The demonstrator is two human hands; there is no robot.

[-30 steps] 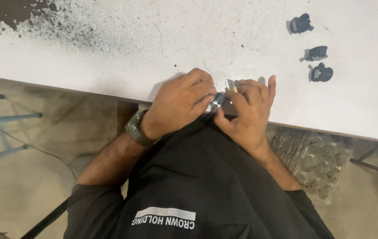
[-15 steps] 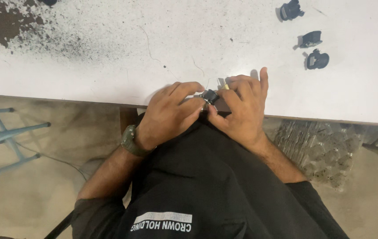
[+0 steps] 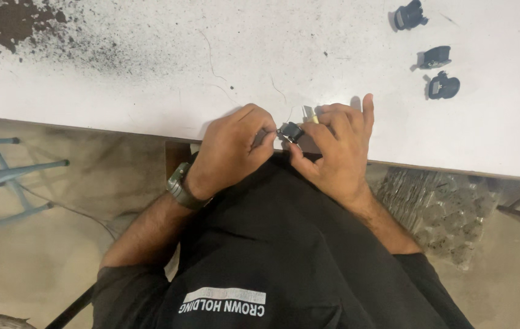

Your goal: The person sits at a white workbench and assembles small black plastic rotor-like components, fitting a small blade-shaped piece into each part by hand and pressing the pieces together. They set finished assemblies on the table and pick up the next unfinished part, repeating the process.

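White and speckled with black dust toward ten o'clock, the bench (image 3: 150, 79) fills the upper half of our view, its near edge crossing just under our hands. Our left hand (image 3: 232, 149) and right hand (image 3: 333, 149) meet at that edge, and between their fingertips we pinch a small black part (image 3: 290, 131). Both hands are curled nearly closed on it, the left from nine o'clock, the right from three o'clock with its fingers arched over the top. The part's long axis seems to run from nine to three o'clock, but our fingers cover most of it, so we cannot tell which end faces where. Something pale and yellowish shows beside the right fingers; we cannot make out what it is. Three more small black pieces (image 3: 434, 58) lie well apart at two o'clock. A green watch (image 3: 181, 186) sits on our left wrist. Clear bags (image 3: 443, 207) lie below the bench at four o'clock, partly hidden
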